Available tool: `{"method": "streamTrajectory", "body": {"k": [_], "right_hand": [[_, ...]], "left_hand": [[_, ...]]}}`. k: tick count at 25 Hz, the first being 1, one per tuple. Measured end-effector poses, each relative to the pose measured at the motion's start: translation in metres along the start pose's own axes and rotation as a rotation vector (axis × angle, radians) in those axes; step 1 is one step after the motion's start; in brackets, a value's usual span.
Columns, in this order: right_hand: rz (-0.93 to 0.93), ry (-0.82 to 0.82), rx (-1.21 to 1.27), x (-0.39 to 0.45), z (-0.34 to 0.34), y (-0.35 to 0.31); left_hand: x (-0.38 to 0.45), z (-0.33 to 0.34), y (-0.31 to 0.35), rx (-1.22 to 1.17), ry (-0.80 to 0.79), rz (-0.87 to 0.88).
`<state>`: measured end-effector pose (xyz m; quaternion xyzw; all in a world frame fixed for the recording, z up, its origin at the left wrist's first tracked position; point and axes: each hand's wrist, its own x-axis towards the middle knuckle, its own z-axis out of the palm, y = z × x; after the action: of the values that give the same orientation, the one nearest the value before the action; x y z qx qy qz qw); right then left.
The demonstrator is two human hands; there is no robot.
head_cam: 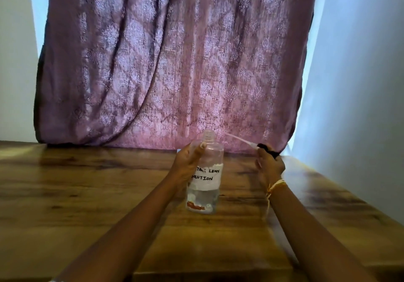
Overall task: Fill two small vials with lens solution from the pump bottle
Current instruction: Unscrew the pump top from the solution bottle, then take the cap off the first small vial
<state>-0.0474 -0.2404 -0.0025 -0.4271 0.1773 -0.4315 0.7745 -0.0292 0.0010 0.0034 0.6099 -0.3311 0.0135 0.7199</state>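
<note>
A clear plastic bottle stands upright on the wooden table. Its white label reads "contact lens solution", and liquid fills about the lower third. The threaded neck is uncovered. My left hand wraps the bottle's upper left side. To the right of the bottle, my right hand holds the black pump head, lifted off, with its thin clear dip tube pointing up and left toward the neck. No vials are visible.
A purple patterned curtain hangs just behind the table's far edge. Pale walls stand at left and right. The table's right edge runs diagonally close to my right arm.
</note>
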Motion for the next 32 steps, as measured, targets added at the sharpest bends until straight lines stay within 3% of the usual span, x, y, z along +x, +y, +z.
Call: {"method": "streamTrajectory", "body": {"k": [6,9,11,14,16,20,32], "right_hand": [[-0.165,-0.02,-0.945,0.008,-0.059,0.008],[-0.156,-0.109,-1.178,0.012,-0.071,0.011],[-0.137,-0.192,-1.252,0.013,-0.072,0.014],[-0.073,-0.318,-1.271,0.014,-0.072,0.011],[0.02,-0.375,-1.106,0.016,-0.077,0.003],[0.045,-0.291,-0.744,0.025,-0.098,-0.009],[0.056,-0.367,-0.821,0.031,-0.102,-0.006]], "left_hand": [[-0.011,-0.002,-0.009,-0.092,-0.015,-0.079],[-0.022,-0.007,-0.02,-0.146,-0.081,-0.176],[-0.028,-0.019,-0.023,-0.024,-0.206,-0.244],[-0.032,-0.034,-0.027,0.307,-0.36,-0.31],[-0.034,-0.033,-0.03,0.324,-0.294,-0.316],[-0.022,-0.002,-0.038,0.27,-0.201,-0.284],[0.045,0.09,-0.088,0.321,-0.062,-0.228]]}}
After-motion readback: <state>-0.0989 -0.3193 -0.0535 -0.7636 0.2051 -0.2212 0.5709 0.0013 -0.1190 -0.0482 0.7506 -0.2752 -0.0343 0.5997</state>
